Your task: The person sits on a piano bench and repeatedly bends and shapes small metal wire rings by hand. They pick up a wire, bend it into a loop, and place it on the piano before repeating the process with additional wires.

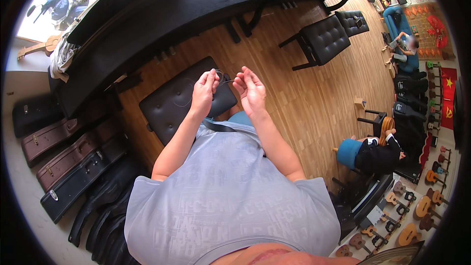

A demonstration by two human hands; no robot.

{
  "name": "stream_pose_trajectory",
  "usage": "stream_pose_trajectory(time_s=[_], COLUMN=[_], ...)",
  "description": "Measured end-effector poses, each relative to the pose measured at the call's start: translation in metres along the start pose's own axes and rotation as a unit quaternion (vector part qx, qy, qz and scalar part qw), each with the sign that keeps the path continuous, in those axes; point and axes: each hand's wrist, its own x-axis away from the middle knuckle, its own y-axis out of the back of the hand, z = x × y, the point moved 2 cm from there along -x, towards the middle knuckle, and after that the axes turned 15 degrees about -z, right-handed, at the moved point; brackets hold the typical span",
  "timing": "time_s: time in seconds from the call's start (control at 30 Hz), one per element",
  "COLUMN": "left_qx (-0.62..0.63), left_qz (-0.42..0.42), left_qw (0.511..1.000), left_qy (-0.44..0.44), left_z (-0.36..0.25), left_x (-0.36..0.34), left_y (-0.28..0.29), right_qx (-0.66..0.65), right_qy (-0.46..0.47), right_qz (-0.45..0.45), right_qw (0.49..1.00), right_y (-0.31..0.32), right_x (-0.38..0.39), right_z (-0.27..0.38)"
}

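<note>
Over the black tufted bench, I hold a thin, coiled wire-like string between my hands. My left hand is closed, with thumb and forefinger pinching the coil. One strand runs across to my right hand, where the half-curled fingers and thumb close on it. A loose loop of the string hangs below my left hand, faint against the dark bench seat. The exact grip of the right fingertips is partly hidden.
A long black piano stands ahead, with another tufted bench to the right. Instrument cases line the left. A seated person in black holds a guitar at right; another sits on a blue sofa. Small guitars hang lower right.
</note>
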Motion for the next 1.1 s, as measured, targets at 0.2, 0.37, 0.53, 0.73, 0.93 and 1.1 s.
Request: stream_pose_trajectory(time_s=[0.2, 0.37, 0.53, 0.73, 0.93, 1.1], left_qx=[0.078, 0.019, -0.044, -0.038, 0.005, 0.05], left_qz=[0.05, 0.105, 0.132, 0.156, 0.172, 0.187], left_qw=[0.995, 0.994, 0.99, 0.987, 0.985, 0.98], left_qy=[0.028, -0.006, -0.027, -0.028, 0.014, 0.05], left_z=[0.006, -0.005, -0.006, -0.007, -0.006, -0.007], left_x=[0.0, 0.005, 0.011, 0.009, 0.013, 0.015], left_y=[0.01, 0.011, 0.014, 0.019, 0.022, 0.018], right_qx=[0.097, 0.255, 0.338, 0.302, 0.229, 0.111], right_qy=[0.053, 0.073, 0.073, 0.08, 0.044, -0.033], right_qz=[0.035, 0.067, 0.134, 0.181, 0.151, 0.172], right_qw=[0.993, 0.962, 0.929, 0.933, 0.961, 0.978], right_y=[0.0, -0.004, -0.007, -0.003, 0.003, 0.006], right_x=[0.004, 0.014, 0.023, 0.024, 0.024, 0.026], right_z=[0.002, 0.012, 0.011, 0.014, -0.002, -0.013])
